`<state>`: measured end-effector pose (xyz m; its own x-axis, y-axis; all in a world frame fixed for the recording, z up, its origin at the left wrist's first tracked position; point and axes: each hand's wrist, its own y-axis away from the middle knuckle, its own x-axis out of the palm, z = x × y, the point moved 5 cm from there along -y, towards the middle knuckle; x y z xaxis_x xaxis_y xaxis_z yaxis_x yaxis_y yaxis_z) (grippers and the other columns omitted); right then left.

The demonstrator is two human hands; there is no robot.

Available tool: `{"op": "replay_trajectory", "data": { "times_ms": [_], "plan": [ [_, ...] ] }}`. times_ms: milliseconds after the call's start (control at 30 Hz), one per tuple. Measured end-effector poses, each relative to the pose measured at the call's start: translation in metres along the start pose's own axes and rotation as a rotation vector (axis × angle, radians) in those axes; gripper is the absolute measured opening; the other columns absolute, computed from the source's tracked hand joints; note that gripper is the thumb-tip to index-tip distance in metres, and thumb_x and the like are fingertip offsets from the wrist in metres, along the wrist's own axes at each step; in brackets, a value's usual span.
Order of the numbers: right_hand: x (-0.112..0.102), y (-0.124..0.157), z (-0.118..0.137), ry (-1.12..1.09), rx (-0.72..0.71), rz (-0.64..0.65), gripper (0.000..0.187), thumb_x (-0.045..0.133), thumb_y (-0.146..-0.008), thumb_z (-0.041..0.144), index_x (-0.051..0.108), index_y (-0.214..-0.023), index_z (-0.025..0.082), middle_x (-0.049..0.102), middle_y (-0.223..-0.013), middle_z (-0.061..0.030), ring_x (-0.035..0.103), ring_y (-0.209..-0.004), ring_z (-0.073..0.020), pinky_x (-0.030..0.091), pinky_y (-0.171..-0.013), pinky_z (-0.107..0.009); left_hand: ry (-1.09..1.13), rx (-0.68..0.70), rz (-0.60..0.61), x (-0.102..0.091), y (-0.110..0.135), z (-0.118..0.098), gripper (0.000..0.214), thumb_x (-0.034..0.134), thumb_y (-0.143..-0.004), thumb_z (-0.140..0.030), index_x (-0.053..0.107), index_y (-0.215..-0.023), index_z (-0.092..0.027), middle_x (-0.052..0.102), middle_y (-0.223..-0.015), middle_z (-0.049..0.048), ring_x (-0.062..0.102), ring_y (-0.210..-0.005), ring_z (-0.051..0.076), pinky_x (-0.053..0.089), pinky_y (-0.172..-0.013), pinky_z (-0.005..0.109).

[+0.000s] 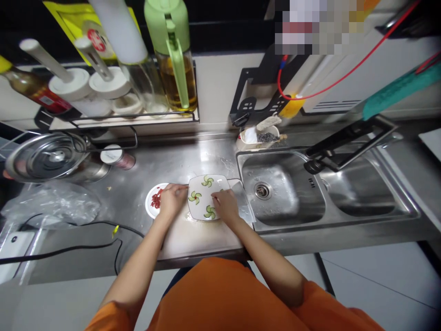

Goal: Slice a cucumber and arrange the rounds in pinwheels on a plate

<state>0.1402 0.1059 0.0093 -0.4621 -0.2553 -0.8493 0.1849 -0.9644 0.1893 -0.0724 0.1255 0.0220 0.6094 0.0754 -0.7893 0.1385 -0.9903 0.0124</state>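
Note:
A white square plate [202, 185] carries several pinwheels of thin green slices, likely cucumber, some with a red centre. It rests on a pale cutting board [203, 241]. My right hand [225, 207] is over the plate's right side, fingertips pinched near the right pinwheel; whatever they hold is too small to make out. At the plate's left edge is my left hand [173, 200], fingers drawn together, their contents hidden. Partly under that hand, a small round white dish [150, 202] holds chopped red bits [156, 198]. A flat, shiny metallic sheet, perhaps a cleaver blade [244, 200], lies right of the plate.
A double sink [289, 193] with a black faucet [330, 145] adjoins on the right. Leftward are a lidded steel pot [51, 158], a plastic bag [51, 204], a small jar [119, 157] and black cables [69, 247]. Above, a rack [138, 120] bears an oil bottle [177, 78] and seasoning jars.

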Motion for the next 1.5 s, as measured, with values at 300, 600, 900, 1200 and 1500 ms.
{"op": "replay_trajectory", "data": {
  "times_ms": [300,600,900,1200,1500],
  "plan": [
    [-0.009,-0.037,-0.009,0.021,0.121,-0.049,0.027,0.045,-0.091,0.029,0.067,-0.105,0.024,0.065,-0.099,-0.0058,0.043,-0.100,-0.0234,0.031,-0.079,-0.033,0.158,0.098,0.142,0.070,-0.029,-0.041,0.013,0.061,-0.077,-0.023,0.073,-0.082,-0.020,0.065,-0.082,0.0039,0.060,-0.079,0.015,0.046,-0.079,0.026],
    [-0.003,-0.058,-0.006,0.029,0.123,-0.038,0.026,0.045,-0.090,0.029,0.070,-0.096,0.024,0.066,-0.092,-0.0073,0.043,-0.098,-0.0248,0.031,-0.072,-0.032,0.140,0.104,0.156,0.078,-0.033,-0.038,0.014,0.060,-0.077,-0.022,0.073,-0.081,-0.020,0.065,-0.080,0.0038,0.059,-0.078,0.015,0.046,-0.079,0.027],
    [-0.001,-0.065,-0.004,0.025,0.132,-0.003,0.027,0.045,-0.089,0.029,0.070,-0.094,0.024,0.066,-0.094,-0.0064,0.043,-0.096,-0.0234,0.029,-0.072,-0.032,0.127,0.105,0.149,0.082,-0.034,-0.034,0.014,0.060,-0.077,-0.023,0.073,-0.083,-0.020,0.066,-0.080,0.0037,0.059,-0.078,0.015,0.046,-0.077,0.026],
    [0.004,-0.068,-0.006,0.045,0.159,0.031,0.028,0.043,-0.091,0.029,0.069,-0.095,0.024,0.066,-0.097,-0.0062,0.042,-0.098,-0.0234,0.029,-0.073,-0.032,0.091,0.120,0.154,0.081,-0.033,-0.038,0.016,0.059,-0.078,-0.022,0.073,-0.085,-0.019,0.065,-0.080,0.0054,0.058,-0.079,0.016,0.046,-0.079,0.028],
    [0.003,-0.068,-0.005,0.045,0.150,0.028,0.028,0.042,-0.090,0.031,0.069,-0.095,0.023,0.066,-0.096,-0.0058,0.042,-0.100,-0.0235,0.029,-0.073,-0.032,0.071,0.115,0.155,0.083,-0.034,-0.037,0.015,0.058,-0.078,-0.023,0.072,-0.083,-0.019,0.064,-0.081,0.0048,0.058,-0.079,0.016,0.046,-0.078,0.027]
  ]
}}
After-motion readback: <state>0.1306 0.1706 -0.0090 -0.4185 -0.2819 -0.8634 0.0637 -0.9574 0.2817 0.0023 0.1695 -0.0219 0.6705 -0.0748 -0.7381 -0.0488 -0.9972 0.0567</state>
